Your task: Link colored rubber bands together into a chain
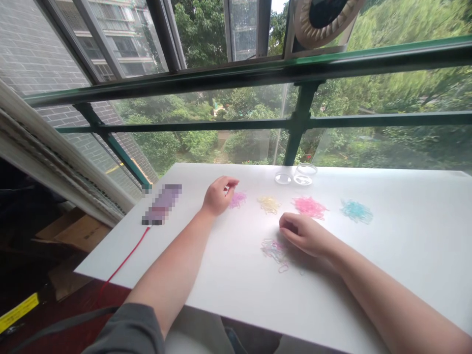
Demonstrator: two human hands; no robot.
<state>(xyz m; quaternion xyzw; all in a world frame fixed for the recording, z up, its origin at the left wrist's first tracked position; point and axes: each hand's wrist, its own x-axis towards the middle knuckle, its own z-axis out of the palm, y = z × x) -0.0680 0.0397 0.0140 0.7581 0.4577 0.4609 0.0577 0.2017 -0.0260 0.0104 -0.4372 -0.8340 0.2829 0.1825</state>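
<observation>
My left hand (218,195) is at the left end of a row of colour-sorted piles, beside the purple pile (238,199). Its fingers are bent together, and anything in them is too small to make out. Curled closed, my right hand (304,234) hovers between the pink pile (309,207) and a mixed-colour pile (273,250); its fingertips hide whatever they may hold. All the piles are made of small, thin looped pieces like paper clips. A yellow pile (269,204) lies between purple and pink, and a teal pile (356,210) is at the right.
Clear round containers or lids (303,180) stand at the back of the white table (228,270). A blurred-out phone-like object (162,204) with a red cable (127,258) lies at the left. Behind the table runs a green railing (199,128); a cardboard box (79,231) is below left.
</observation>
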